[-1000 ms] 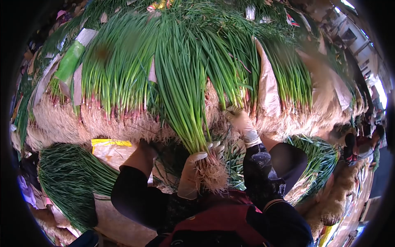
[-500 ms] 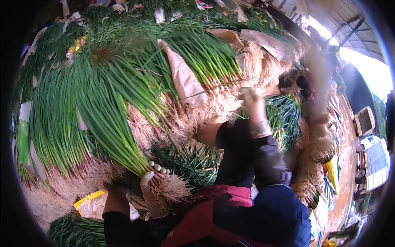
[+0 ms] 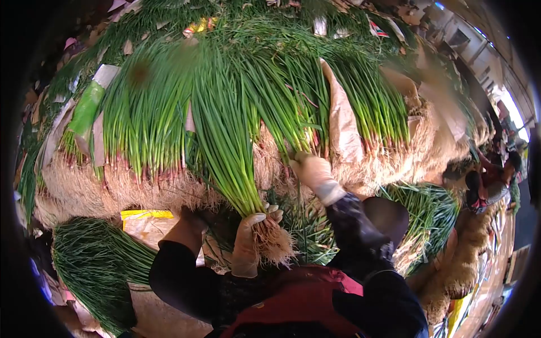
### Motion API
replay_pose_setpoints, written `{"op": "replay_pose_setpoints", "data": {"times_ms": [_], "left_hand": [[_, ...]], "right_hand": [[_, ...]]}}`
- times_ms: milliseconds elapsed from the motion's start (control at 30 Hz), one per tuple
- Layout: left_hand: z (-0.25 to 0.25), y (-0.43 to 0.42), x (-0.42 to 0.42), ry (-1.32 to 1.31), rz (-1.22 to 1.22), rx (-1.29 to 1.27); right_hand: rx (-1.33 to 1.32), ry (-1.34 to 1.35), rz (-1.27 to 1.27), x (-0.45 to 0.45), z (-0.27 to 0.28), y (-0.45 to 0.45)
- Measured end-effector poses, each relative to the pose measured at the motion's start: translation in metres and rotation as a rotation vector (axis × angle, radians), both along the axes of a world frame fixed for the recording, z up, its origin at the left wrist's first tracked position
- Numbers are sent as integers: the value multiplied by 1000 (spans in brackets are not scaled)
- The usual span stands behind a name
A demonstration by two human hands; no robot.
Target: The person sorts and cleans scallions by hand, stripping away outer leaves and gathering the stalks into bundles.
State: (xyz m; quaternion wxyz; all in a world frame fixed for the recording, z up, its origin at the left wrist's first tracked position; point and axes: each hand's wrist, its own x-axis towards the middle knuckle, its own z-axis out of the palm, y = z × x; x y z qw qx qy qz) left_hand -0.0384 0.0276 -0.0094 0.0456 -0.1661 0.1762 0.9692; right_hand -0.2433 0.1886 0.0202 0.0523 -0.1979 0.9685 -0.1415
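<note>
Left hand (image 3: 245, 248): fingers closed round leafy bunch (image 3: 230, 166), centre. Right hand (image 3: 315, 172): fingers curled at row stems (image 3: 308, 135); grip unclear. Risk: overlapping leaves may snag, tear if pulled.

At the right, 1 other person (image 3: 497, 191) is in view, partly in a grey patterned garment. Behind, a bright opening (image 3: 514, 115) shows beside a pale building wall (image 3: 476, 48). At the upper left lies a bright green plastic wrapper (image 3: 87, 111); near the top are 1 yellow-and-red packet (image 3: 198, 26) and, farther right, 1 red-and-white packet (image 3: 377, 29). A yellow bag (image 3: 459, 314) lies at the lower right.
</note>
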Motion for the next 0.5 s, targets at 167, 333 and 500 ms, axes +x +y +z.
{"op": "replay_pose_setpoints", "data": {"times_ms": [167, 333, 500], "left_hand": [[-16, -6, -2, 41, -18, -93], [-14, 4, 0, -67, -123, -95], [1, 5, 0, -53, -58, 5]], "right_hand": [[-119, -138, -90, -10, 0, -38], [-427, -723, -51, 67, 3, -37], [-1469, -1598, -215, 59, -81, -20]]}}
